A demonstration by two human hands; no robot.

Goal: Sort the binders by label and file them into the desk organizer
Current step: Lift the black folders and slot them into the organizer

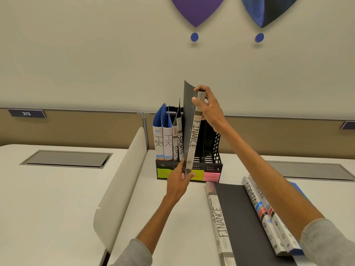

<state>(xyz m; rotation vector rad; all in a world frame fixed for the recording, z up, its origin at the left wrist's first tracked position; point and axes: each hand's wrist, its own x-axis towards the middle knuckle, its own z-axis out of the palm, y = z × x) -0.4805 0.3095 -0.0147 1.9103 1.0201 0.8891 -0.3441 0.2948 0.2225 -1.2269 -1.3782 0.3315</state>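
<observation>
FINANCE binder (pixel 193 135) was upright at the front of the organizer (pixel 211 166), its bottom edge at the third slot, just right of the filed HR binders (pixel 163 143) and SPORTS binders (pixel 178 144). Right hand (pixel 209 110) had its fingers clamped on the spine top, carrying and steering. Left hand (pixel 179 181) had its fingers pinching the lower corner, probably to aim it in. The second FINANCE binder (pixel 219 217) and two ADMIN binders (pixel 257 200) lay flat on the worktop (pixel 172 227), unfiled.

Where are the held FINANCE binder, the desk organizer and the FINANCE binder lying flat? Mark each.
held FINANCE binder (pixel 194 137), head view, on its lettered spine.
desk organizer (pixel 216 150), head view, on its right mesh wall.
flat FINANCE binder (pixel 247 217), head view, on its dark cover.
</observation>
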